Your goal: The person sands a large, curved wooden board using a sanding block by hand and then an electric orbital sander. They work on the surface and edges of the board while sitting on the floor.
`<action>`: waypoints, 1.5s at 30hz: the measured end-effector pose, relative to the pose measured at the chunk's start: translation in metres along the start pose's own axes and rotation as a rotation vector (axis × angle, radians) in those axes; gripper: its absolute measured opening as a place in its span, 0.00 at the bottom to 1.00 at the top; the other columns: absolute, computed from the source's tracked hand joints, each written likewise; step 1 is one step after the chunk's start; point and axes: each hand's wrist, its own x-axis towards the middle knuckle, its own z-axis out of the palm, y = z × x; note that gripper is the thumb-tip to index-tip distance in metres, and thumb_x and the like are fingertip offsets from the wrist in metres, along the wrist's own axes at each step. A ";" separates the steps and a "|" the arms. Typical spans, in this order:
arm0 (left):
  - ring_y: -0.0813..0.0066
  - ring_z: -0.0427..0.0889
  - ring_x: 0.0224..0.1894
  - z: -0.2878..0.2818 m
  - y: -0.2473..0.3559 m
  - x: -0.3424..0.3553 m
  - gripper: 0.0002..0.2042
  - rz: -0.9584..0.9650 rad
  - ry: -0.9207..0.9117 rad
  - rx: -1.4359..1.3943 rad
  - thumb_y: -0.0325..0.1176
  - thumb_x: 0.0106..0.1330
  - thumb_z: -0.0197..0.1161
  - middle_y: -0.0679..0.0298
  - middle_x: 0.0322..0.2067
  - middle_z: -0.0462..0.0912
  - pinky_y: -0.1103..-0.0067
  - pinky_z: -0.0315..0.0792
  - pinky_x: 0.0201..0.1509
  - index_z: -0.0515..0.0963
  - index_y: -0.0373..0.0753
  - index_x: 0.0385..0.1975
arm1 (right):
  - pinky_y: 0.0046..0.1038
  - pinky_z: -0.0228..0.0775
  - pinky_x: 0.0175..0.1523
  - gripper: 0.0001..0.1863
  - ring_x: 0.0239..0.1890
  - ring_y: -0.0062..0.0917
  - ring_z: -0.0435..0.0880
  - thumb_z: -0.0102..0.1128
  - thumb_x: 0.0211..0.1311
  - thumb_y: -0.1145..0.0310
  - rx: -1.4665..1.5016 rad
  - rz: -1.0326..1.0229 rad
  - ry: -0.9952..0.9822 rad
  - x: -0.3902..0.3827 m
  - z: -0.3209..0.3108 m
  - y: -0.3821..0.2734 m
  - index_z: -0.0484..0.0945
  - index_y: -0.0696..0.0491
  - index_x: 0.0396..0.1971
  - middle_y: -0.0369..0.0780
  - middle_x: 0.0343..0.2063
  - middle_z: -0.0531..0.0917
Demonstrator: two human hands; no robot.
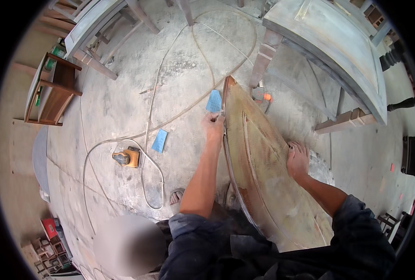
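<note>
Head view: I judge left-edge work on tapered yellow-brown wooden panel (268, 158), next needing steadiness; left hand (213, 125) curls there, contents unclear; right hand (299, 161), half-open, rests opposite.

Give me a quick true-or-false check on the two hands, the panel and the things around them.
1. The left hand is at the left edge of the brownish panel. True.

2. The right hand grips the yellow power tool. False: that hand is at the panel's right edge, and the tool sits on the floor to the left.

3. Both blue sheets are to the right of the panel. False: both show to its left.

4. A grey table stands at the upper right of the view. True.
</note>
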 end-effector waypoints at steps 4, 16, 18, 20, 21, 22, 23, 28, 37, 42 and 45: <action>0.84 0.71 0.23 0.004 -0.013 -0.020 0.04 -0.044 0.008 -0.029 0.24 0.60 0.70 0.69 0.24 0.80 0.80 0.67 0.27 0.80 0.36 0.28 | 0.46 0.45 0.78 0.21 0.70 0.39 0.67 0.40 0.75 0.63 -0.011 0.017 -0.002 -0.002 -0.010 0.004 0.76 0.54 0.58 0.43 0.61 0.78; 0.83 0.72 0.24 0.032 -0.004 0.058 0.04 0.013 -0.055 0.109 0.25 0.60 0.70 0.68 0.24 0.80 0.79 0.66 0.27 0.80 0.35 0.28 | 0.47 0.44 0.78 0.20 0.70 0.39 0.67 0.43 0.73 0.64 0.005 0.035 0.000 -0.001 -0.014 0.001 0.77 0.54 0.57 0.42 0.60 0.79; 0.83 0.73 0.24 0.035 0.004 0.098 0.04 0.037 -0.034 0.159 0.25 0.60 0.70 0.68 0.25 0.80 0.79 0.67 0.27 0.81 0.35 0.28 | 0.48 0.45 0.78 0.19 0.70 0.39 0.67 0.43 0.73 0.65 0.036 0.003 -0.011 0.000 -0.008 -0.009 0.77 0.54 0.56 0.42 0.60 0.79; 0.82 0.74 0.24 0.052 0.018 0.128 0.04 0.034 -0.055 0.158 0.25 0.59 0.70 0.68 0.25 0.81 0.79 0.67 0.27 0.81 0.35 0.29 | 0.48 0.45 0.78 0.19 0.70 0.39 0.67 0.43 0.72 0.65 0.042 -0.008 -0.010 0.000 -0.004 -0.008 0.77 0.54 0.56 0.42 0.60 0.79; 0.81 0.74 0.24 0.057 0.016 0.121 0.04 0.020 -0.071 0.126 0.25 0.59 0.70 0.68 0.25 0.81 0.78 0.67 0.27 0.81 0.35 0.29 | 0.48 0.45 0.78 0.19 0.71 0.39 0.67 0.44 0.72 0.65 0.033 0.001 -0.007 -0.002 -0.005 -0.002 0.77 0.54 0.56 0.42 0.60 0.79; 0.81 0.74 0.24 0.056 0.012 0.110 0.04 0.005 -0.086 0.094 0.25 0.59 0.70 0.68 0.24 0.81 0.78 0.67 0.27 0.81 0.35 0.29 | 0.48 0.45 0.78 0.19 0.70 0.39 0.67 0.43 0.72 0.65 0.024 0.003 -0.005 -0.004 -0.006 0.004 0.77 0.54 0.56 0.42 0.60 0.79; 0.80 0.74 0.24 0.053 0.013 0.104 0.04 -0.004 -0.097 0.067 0.25 0.59 0.70 0.68 0.24 0.81 0.78 0.68 0.27 0.81 0.36 0.29 | 0.48 0.45 0.78 0.19 0.70 0.39 0.67 0.43 0.72 0.65 0.022 0.001 -0.001 -0.003 -0.008 0.004 0.77 0.54 0.56 0.42 0.60 0.79; 0.79 0.75 0.24 0.062 0.020 0.138 0.04 0.010 -0.057 0.191 0.25 0.56 0.71 0.67 0.22 0.80 0.78 0.68 0.27 0.82 0.35 0.27 | 0.48 0.44 0.78 0.20 0.70 0.41 0.67 0.42 0.73 0.66 0.042 0.000 -0.029 -0.001 -0.011 -0.008 0.77 0.55 0.56 0.43 0.60 0.78; 0.70 0.83 0.28 0.080 0.026 0.166 0.06 0.041 -0.133 0.338 0.30 0.54 0.71 0.59 0.24 0.86 0.73 0.76 0.36 0.85 0.35 0.26 | 0.50 0.43 0.78 0.20 0.70 0.42 0.67 0.43 0.71 0.66 0.053 -0.006 -0.010 0.002 -0.017 -0.004 0.75 0.56 0.57 0.44 0.59 0.79; 0.73 0.81 0.26 0.080 0.016 0.181 0.05 0.086 -0.146 0.291 0.28 0.54 0.73 0.61 0.24 0.85 0.74 0.75 0.33 0.84 0.35 0.26 | 0.49 0.43 0.79 0.20 0.70 0.42 0.67 0.43 0.71 0.66 0.069 -0.015 -0.008 0.002 -0.012 -0.007 0.76 0.56 0.56 0.44 0.60 0.79; 0.79 0.75 0.22 0.070 0.015 0.162 0.05 0.087 -0.243 0.233 0.26 0.55 0.72 0.65 0.23 0.82 0.77 0.70 0.27 0.82 0.34 0.25 | 0.50 0.43 0.78 0.20 0.70 0.42 0.67 0.43 0.72 0.66 0.050 0.003 -0.014 -0.004 -0.015 -0.001 0.77 0.56 0.56 0.44 0.60 0.78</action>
